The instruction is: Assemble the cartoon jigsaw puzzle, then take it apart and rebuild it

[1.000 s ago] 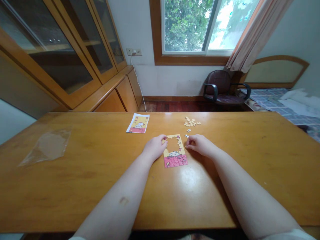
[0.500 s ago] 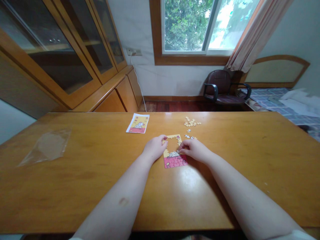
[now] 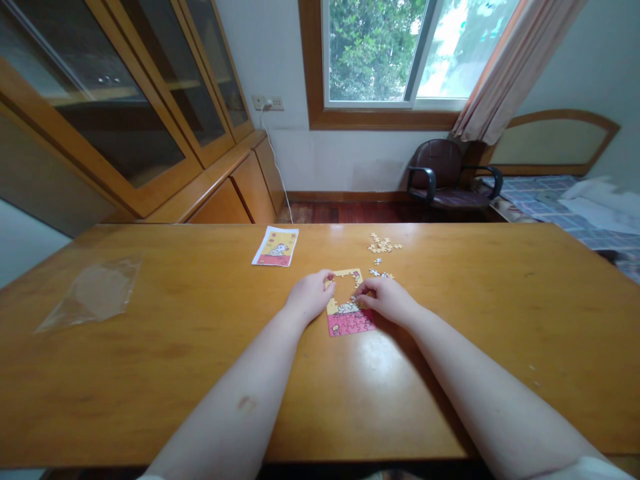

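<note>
A partly assembled jigsaw puzzle [image 3: 350, 325] lies flat on the table, pink at the bottom and yellow along its edges, with an open gap in its upper middle. My left hand [image 3: 311, 297] rests at the puzzle's left edge, fingers bent, fingertips on its upper left part. At the right side of the gap, my right hand [image 3: 387, 298] pinches a small puzzle piece [image 3: 353, 299] between thumb and fingertips. Some loose white pieces [image 3: 375, 272] lie just beyond my right hand, and a heap of yellowish pieces [image 3: 383, 245] sits farther back.
A printed picture card [image 3: 277, 247] of a white cartoon animal lies behind the puzzle to the left. A clear plastic bag [image 3: 100, 290] is on the table's left side. Beyond the wooden table [image 3: 200, 400] stand a glass-door cabinet [image 3: 195, 160] and an armchair [image 3: 445, 173].
My right hand has shifted very slightly at the gap's right edge, and the piece at its fingertips shows a little higher. My left hand stays in place.
</note>
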`<state>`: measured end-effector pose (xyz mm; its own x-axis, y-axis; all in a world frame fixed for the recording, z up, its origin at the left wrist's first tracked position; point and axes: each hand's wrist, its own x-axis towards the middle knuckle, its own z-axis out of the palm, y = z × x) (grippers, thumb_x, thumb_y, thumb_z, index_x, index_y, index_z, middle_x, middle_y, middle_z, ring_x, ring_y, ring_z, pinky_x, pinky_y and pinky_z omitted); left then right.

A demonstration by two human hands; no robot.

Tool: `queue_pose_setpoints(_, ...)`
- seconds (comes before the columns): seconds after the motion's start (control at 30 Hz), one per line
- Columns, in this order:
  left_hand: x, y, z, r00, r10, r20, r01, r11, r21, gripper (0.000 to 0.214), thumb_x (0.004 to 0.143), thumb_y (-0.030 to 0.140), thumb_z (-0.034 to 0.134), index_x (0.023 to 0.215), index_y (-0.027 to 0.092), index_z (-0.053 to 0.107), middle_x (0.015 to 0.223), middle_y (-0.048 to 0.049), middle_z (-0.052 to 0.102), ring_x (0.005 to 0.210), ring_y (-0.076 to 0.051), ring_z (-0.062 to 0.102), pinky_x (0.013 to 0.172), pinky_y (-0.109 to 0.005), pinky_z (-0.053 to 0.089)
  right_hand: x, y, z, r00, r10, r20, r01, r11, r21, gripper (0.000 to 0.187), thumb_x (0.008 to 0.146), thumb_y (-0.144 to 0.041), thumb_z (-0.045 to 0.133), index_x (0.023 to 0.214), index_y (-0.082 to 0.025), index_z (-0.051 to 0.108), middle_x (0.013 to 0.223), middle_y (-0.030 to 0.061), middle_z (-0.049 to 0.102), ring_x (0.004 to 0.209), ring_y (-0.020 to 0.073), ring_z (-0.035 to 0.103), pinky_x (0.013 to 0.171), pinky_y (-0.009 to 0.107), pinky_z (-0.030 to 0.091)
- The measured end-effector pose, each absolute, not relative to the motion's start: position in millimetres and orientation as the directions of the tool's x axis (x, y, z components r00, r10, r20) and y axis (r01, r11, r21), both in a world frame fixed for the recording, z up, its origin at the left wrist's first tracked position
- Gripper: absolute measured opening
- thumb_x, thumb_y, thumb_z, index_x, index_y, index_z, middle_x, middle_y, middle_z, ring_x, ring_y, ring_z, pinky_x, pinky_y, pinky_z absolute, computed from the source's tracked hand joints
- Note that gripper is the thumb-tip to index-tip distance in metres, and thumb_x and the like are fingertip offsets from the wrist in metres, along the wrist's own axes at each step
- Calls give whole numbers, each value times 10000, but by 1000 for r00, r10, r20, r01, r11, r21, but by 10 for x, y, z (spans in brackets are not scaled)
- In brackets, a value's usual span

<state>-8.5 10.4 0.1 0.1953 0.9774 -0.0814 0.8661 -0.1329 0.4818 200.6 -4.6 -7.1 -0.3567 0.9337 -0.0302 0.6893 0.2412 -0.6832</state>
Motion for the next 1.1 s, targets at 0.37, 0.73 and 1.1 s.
queue_pose_setpoints(0.37,-53,38,79,386,922,-16,804,-328,496,305,854,247,461,1051,263,694,1028,-24,717,913,-188,647,816,-270,473,2000,-54,-63,-372,928,-9,706,277,-652,96,769,-211,604,793,-221,696,792,-12,704,700,128,597,657,233,424)
queue_pose_setpoints(0.73,-19,-20,48,583,812,31,737,-545,401,279,846,285,489,1029,292,699,979,-7,724,889,-187,650,765,-266,488,1999,-62,-11,-412,911,19,712,336,-617,87,777,-210,608,794,-215,694,777,-1,703,739,141,604,704,245,419)
queue_pose_setpoints(1.1,-25,-10,26,604,797,-5,720,-544,430,309,833,255,482,1047,302,701,1024,6,723,935,-183,649,827,-275,481,2118,-45,50,-390,921,16,783,340,-521,186,815,-231,539,854,-214,720,774,20,704,713,143,592,661,234,407)
